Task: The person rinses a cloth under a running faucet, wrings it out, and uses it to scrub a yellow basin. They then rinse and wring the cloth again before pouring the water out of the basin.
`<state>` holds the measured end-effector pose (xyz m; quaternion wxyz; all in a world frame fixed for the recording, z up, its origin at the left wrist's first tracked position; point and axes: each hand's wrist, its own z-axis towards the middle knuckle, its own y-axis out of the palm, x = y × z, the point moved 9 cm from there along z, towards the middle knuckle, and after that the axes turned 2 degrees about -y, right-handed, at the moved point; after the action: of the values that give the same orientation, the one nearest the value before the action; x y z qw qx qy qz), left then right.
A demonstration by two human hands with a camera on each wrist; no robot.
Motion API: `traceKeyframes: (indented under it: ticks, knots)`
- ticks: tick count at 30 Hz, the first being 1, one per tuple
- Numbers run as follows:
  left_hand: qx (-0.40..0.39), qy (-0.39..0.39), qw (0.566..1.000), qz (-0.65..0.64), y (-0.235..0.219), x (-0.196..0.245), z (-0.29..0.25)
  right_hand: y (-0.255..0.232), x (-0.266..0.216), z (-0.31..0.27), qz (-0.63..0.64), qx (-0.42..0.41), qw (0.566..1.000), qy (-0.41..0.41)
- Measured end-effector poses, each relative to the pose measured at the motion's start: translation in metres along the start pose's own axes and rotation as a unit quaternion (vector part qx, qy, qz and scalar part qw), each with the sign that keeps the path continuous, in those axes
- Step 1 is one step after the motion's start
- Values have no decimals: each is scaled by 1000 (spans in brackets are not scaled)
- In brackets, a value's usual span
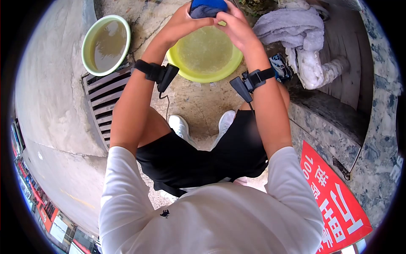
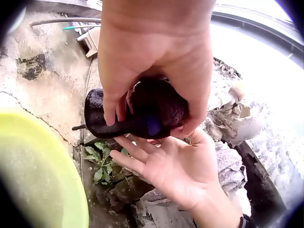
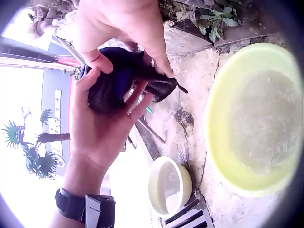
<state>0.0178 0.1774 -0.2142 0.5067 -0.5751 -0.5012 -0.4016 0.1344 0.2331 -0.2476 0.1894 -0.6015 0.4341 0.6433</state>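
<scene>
Around blue fabric (image 1: 208, 8); both hands (image 1: 184, 21) (image 1: 237, 26) curled

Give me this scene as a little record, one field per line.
held item: dark and blue cloth
left hand: grips the cloth
right hand: grips the cloth
large basin: yellow-green, cloudy liquid inside
small basin: pale green, murky liquid inside, near the drain grate
towel: greyish, crumpled, on the person's right
shoes: white

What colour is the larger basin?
The larger basin is yellow-green; it shows best in the right wrist view.
</scene>
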Motion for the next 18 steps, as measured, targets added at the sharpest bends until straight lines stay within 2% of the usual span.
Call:
traceKeyframes:
  ticks: [4,7,8,11,12,15,18]
  knots:
    - [21,22,999,-37,-5,2,0,15,-13,-5,201,-47,977,46]
    - [5,12,996,-85,-4,-7,2,8,7,0,131,50,988,71]
    - [-4,15,993,-113,0,-7,2,12,12,-2,131,38,983,121]
    - [-27,-14,987,-160,10,-7,-1,18,8,-15,118,39,978,169]
    - [-34,-29,985,-169,12,-6,-2,22,2,-14,223,-13,966,127]
    - [-57,-65,996,2,10,-3,-1,-6,50,12,267,74,957,83]
    - [-16,73,985,157,11,4,-1,-10,51,0,180,89,972,125]
